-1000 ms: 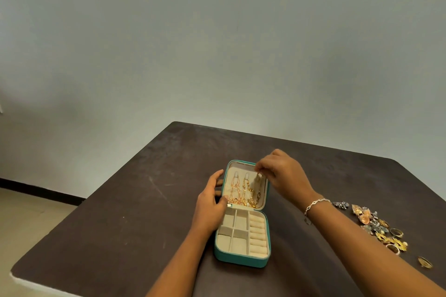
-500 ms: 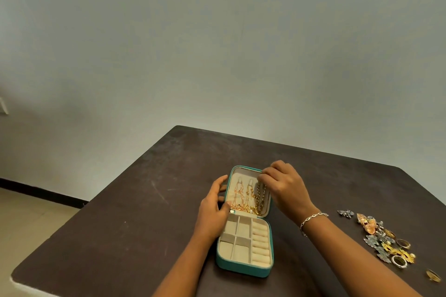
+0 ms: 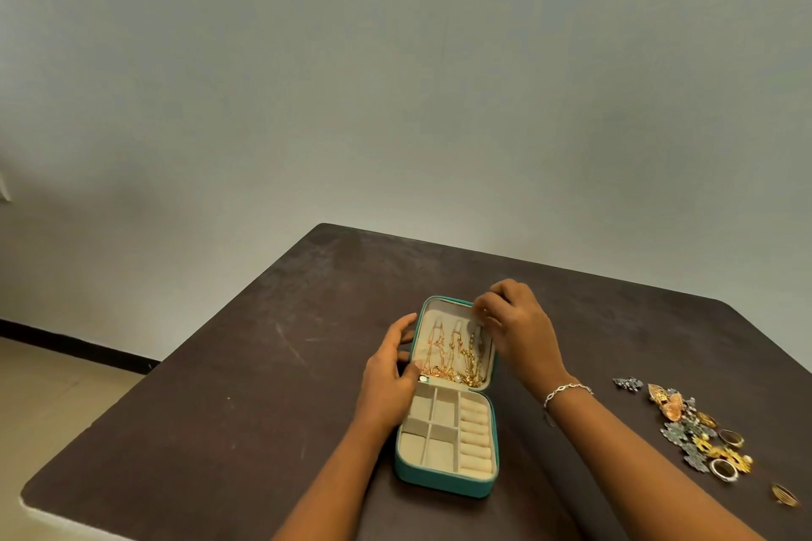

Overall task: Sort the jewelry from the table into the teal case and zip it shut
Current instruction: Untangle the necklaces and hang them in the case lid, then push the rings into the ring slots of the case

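Teal case (image 3: 444, 477): lying open at mid-table (image 3: 263, 365), lid tilted back, gold chains (image 3: 452, 356) hanging inside it.
Left hand (image 3: 389, 378): gripping the teal case at the lid's left edge, thumb inside.
Right hand (image 3: 520, 329): fingers curling at the rightmost chain's top; hold cannot be told.
Loose jewelry (image 3: 698, 430): lying well right of both hands.

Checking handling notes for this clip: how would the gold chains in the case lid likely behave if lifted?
The gold chains drape in loose kinked lines down the lid, so probably floppy. They bunch together at the lid's lower edge, so likely to tangle. Thin links suggest they are light.
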Demonstrator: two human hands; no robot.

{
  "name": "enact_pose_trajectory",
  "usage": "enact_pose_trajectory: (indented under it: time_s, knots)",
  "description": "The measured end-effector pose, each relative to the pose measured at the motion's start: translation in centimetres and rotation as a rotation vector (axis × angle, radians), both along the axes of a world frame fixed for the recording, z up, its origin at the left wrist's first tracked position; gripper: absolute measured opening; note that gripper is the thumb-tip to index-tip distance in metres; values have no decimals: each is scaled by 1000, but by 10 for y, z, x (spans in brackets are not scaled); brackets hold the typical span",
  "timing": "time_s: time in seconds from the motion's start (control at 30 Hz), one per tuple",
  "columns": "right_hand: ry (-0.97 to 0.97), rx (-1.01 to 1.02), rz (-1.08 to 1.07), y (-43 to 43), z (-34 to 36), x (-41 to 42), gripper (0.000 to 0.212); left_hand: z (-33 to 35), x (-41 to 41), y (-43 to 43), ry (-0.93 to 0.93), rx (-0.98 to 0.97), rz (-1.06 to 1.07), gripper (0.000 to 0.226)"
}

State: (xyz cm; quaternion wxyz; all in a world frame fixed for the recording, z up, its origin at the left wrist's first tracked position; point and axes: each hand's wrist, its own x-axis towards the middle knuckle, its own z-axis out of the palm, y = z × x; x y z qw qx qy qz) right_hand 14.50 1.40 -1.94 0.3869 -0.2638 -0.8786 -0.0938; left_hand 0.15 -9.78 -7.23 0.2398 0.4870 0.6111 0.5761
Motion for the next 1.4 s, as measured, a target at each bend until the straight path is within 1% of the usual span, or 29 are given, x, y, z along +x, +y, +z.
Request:
enact_pose_trajectory:
  time_s: [0.03,0.1,0.17,0.2,0.27,0.33,0.37,0.43,0.53,0.63,0.7,0.77,0.9,1.0,1.2,1.33,1.4]
  knots:
    - [57,-69,1,-1,0,-1,23,0,0,0,-3,2,0,58]
    - [239,-286,-2,-6,1,-1,18,1,1,0,-13,6,-6,58]
    - [428,-522,10,-15,-1,4,19,2,1,-1,-28,15,-14,58]
    - [482,-634,5,-20,-4,7,21,2,1,-1,-36,22,-15,58]
    - [529,-882,13,-31,-15,12,25,2,1,-1,-56,40,-16,59]
    - [608,-1146,76,-44,-27,12,25,3,1,-1,-82,64,-13,59]
    - [661,-1243,111,-51,-30,10,24,3,2,-2,-99,80,-12,59]
    - [782,-1345,160,-62,-35,5,24,4,4,-3,-141,107,-9,60]
    - [958,-1386,196,-72,-35,-5,23,5,8,-6,-202,131,1,60]
    - [1089,-1403,230,-79,-33,-8,24,8,16,-10,-273,160,25,48]
    - [1111,-1389,261,-81,-30,-4,25,9,23,-14,-343,180,28,34]
    - [1112,-1365,293,-81,-27,4,25,10,31,-17,-398,174,15,27]
    - [1096,-1301,313,-78,-21,24,22,8,50,-19,-481,105,-36,30]
    - [1081,-1283,301,-77,-18,40,21,11,69,-19,-500,90,-53,27]
    - [1100,-1321,224,-70,-17,74,20,14,103,-15,-451,109,17,30]
    - [1107,-1383,182,-60,-19,87,22,10,114,-14,-321,48,-29,35]
    - [1093,-1400,168,-56,-20,91,23,8,117,-15,-224,10,-80,39]
